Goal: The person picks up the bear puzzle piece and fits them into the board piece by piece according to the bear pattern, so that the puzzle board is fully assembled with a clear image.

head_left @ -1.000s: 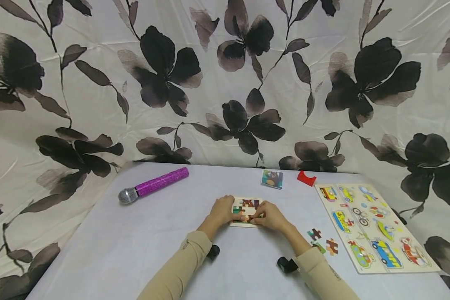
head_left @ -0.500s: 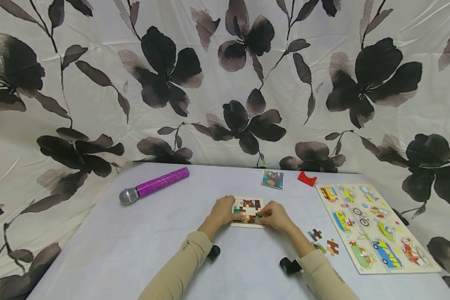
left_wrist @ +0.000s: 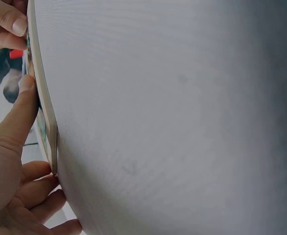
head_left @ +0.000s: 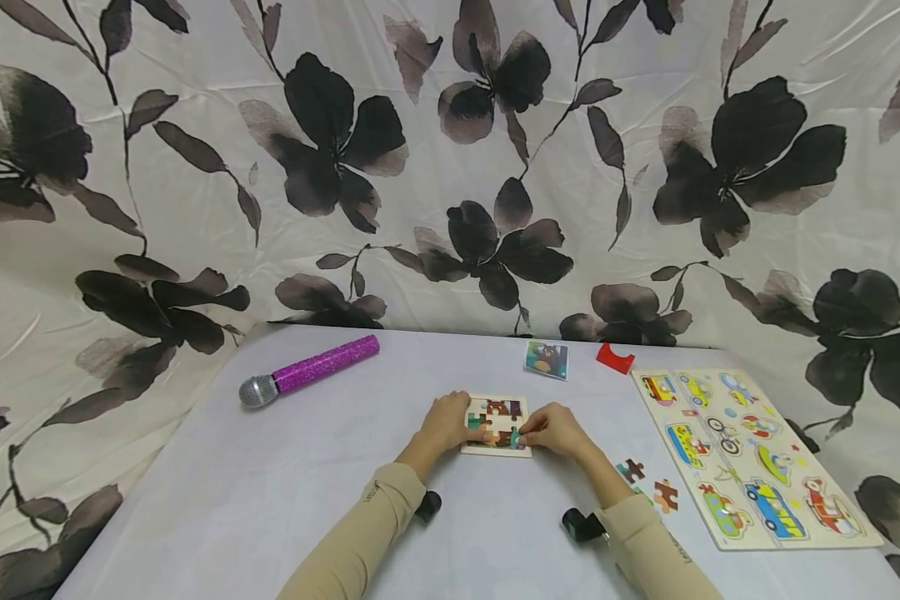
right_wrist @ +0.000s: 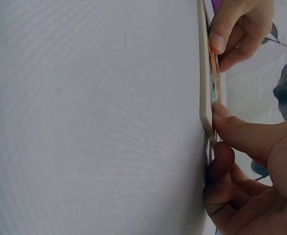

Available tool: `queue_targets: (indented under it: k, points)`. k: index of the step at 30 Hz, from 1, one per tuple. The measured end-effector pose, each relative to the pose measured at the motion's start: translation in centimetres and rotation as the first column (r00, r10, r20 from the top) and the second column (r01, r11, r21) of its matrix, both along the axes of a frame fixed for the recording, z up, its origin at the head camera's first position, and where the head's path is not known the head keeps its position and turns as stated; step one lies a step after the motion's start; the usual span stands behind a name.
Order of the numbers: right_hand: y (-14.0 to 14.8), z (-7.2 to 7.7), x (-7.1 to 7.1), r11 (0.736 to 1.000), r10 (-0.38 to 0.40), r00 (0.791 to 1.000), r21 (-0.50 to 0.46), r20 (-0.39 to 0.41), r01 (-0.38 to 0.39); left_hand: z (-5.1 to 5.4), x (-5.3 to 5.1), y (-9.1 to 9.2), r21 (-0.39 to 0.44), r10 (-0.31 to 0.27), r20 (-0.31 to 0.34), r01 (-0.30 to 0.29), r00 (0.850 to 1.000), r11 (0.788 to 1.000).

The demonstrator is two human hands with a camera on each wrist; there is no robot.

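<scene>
A small wooden jigsaw tray (head_left: pixel 497 452) lies on the white table, with bear-picture pieces along its top and bottom and a pale gap in the middle. At its left side my left hand (head_left: pixel 445 420) holds the frame; its thumb (left_wrist: pixel 26 90) rests on the pieces and the other fingers lie along the edge. My right hand (head_left: pixel 558 431) grips the right edge near the lower right corner. Its thumb (right_wrist: pixel 227 117) presses on top, with the index finger curled beside the rim. Loose puzzle pieces (head_left: pixel 665 496) lie right of the tray, partly behind the right forearm.
A pegged-style picture board (head_left: pixel 757 458) with vehicles lies at the right. Behind the tray are a bear picture card (head_left: pixel 547 360) and a red curved piece (head_left: pixel 614 358). A purple glitter microphone (head_left: pixel 309 372) lies at the back left. A floral cloth (head_left: pixel 420 167) hangs behind.
My right hand has slid a little to the right, from over the lower right pieces to the tray's edge, baring the corner piece. The left hand stays in place.
</scene>
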State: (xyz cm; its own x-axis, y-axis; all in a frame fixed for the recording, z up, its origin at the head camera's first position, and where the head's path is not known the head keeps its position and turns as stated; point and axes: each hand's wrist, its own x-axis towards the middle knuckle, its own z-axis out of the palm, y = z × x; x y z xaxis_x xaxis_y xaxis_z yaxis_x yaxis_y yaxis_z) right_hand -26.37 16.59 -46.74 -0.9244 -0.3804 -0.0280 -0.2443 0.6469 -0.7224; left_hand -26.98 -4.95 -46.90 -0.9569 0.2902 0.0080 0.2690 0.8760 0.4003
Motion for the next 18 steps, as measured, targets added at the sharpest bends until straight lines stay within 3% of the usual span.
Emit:
queue_targets:
  k: [8,14,18]
  points:
    - [-0.26,0.06,0.18,1.0,-0.023,1.0,0.0,0.003,0.023,0.05,-0.02,-0.07,0.008,-0.001,-0.004,0.001,1.0,1.0]
    - [-0.09,-0.49,0.1,0.992,-0.123,0.992,-0.031,-0.024,0.122,-0.02,-0.05,-0.12,0.015,-0.002,-0.007,0.002,1.0,1.0]
    - [0.15,-0.56,0.09,0.985,-0.157,0.987,-0.069,0.013,0.158,-0.01,0.02,-0.11,0.023,-0.004,-0.001,0.004,1.0,1.0]
